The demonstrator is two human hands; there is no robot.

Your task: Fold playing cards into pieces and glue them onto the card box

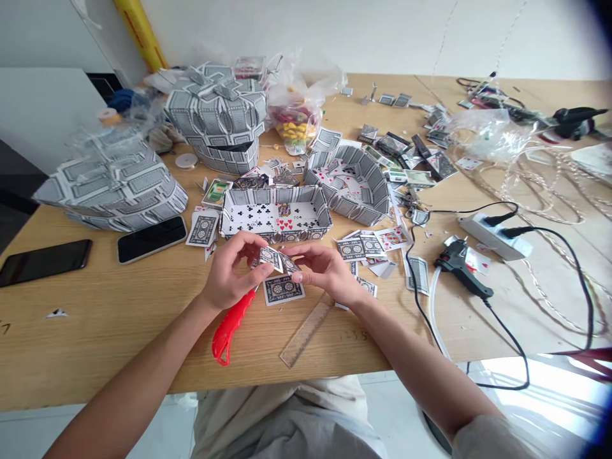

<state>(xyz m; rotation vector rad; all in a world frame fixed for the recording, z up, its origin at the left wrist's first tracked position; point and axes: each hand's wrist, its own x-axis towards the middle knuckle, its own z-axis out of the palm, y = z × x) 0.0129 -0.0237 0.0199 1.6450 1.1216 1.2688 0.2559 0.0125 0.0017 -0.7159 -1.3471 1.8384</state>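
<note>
Between my two hands is a folded playing card [271, 257] with a dark patterned back, bent near its right part. My left hand [235, 271] pinches its left side, and my right hand [325, 273] has thumb and fingers closed on its right end. Just below lies a flat card [284, 290]. A red-handled tool [232, 328] rests under my left hand, its tip hidden. The clear ruler [306, 333] lies slanted near my right wrist. Behind my hands stands an open tray made of cards [276, 215], with card faces on its floor.
Two phones [152, 240] and large card-built baskets [215, 115] are at the left. A second open card tray [351, 185] and loose cards [370, 245] lie beyond my right hand. At the right are a glue gun [461, 268], its cable, and a power strip [495, 236].
</note>
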